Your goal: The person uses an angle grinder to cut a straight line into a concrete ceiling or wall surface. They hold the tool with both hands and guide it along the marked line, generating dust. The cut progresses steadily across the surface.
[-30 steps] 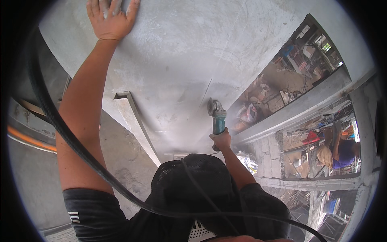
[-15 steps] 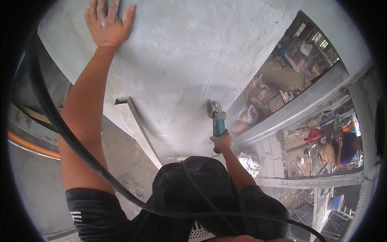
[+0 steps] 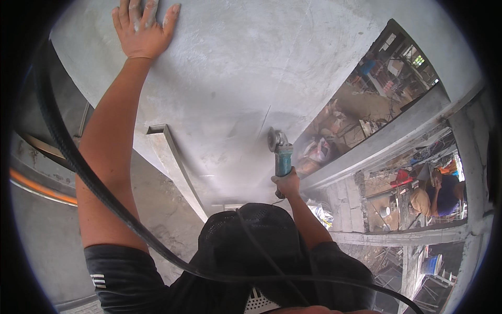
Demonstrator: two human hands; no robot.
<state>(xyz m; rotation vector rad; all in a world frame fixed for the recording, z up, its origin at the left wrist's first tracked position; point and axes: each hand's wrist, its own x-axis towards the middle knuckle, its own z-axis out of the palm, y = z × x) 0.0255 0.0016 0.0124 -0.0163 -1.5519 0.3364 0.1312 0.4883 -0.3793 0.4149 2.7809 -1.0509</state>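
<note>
My left hand [image 3: 143, 30] lies flat and spread on the grey plastered wall [image 3: 225, 68], with pale dust on its fingers. Lower and to the right, my right hand [image 3: 287, 183] is wrapped round the green body of an angle grinder [image 3: 284, 159]. The grinder's disc, in its metal head, is at the wall surface, just below a thin dark line cut in the plaster. Whether the disc touches the wall I cannot tell. Haze hangs around the grinder. Between my arms, a long hollow rectangular bar [image 3: 178, 165] leans against the wall.
A black cable [image 3: 99, 186] runs across in front of my left arm. At the right, past the wall's edge, openings framed by concrete beams [image 3: 381, 238] show a cluttered lower area. A person [image 3: 442, 193] sits there near a white bucket [image 3: 385, 211] and a blue bucket [image 3: 432, 265].
The view has shifted slightly. My left hand stays on the wall, and my right hand keeps its hold on the angle grinder at almost the same spot.
</note>
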